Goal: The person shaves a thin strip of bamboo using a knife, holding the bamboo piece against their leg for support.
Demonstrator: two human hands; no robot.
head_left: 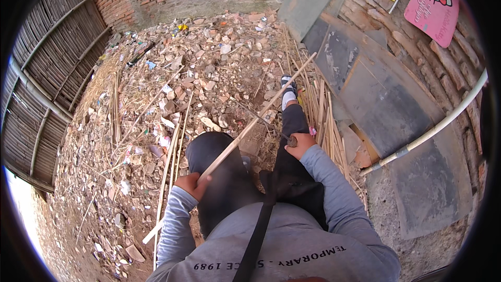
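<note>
My left hand (192,185) is closed around the lower part of a long, pale bamboo strip (237,141). The strip slants up to the right across my left thigh, its far end close to my outstretched right foot. In my closed right hand (301,147) is a knife (279,132) with a dark handle and a long, thin blade. Its blade points up and left, crossing the strip around its middle; I cannot tell whether the two touch. Most of the handle is hidden by my fingers.
Several bamboo strips (323,115) lie along my right leg, and more strips (172,162) lie left of my left knee. Broken brick and litter (209,81) cover the ground. Dark boards (386,109) and a pale pipe (428,133) stand at the right, a woven bamboo fence (47,68) at the left.
</note>
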